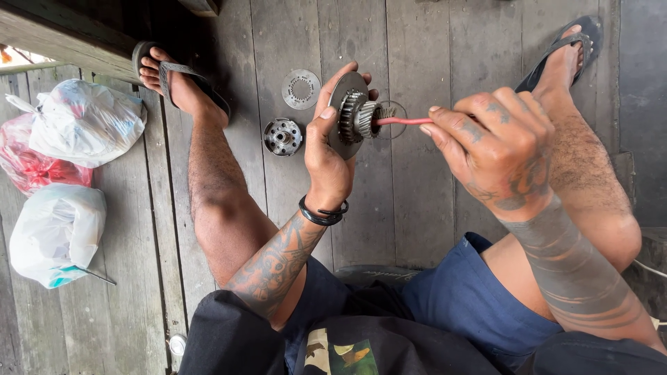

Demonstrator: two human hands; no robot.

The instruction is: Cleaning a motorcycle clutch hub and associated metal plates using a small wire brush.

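1. Two hands work on one part. The left hand [326,149] grasps a round metal disc with a toothed gear hub [353,114], held upright above the floor between the knees, thumb on the near face and fingers behind the rim.
2. The right hand [495,147] is clenched around a red-handled brush [403,121]; its bristle end touches the gear teeth.
3. Risk, judged: the disc is pinched at the rim only. Sideways pressure from the brush may twist it out of the grip, and it would drop onto the boards or a foot in an open sandal [564,52].
4. Risk, judged: the gear teeth lie close to the left thumb. A slip of the brush may scrape it.
5. Risk, judged: a cylindrical hub [283,136] and a thin perforated plate [301,89] lie loose on the floor near the left foot [182,87]. A shift of that leg may kick them away.
6. Surface: a weathered grey plank floor [417,208] with narrow gaps between boards, where small parts may lodge.
7. Surroundings: white plastic bags [76,121] and a red bag [31,167] lie at the left edge. A timber beam [55,35] crosses the upper left corner.
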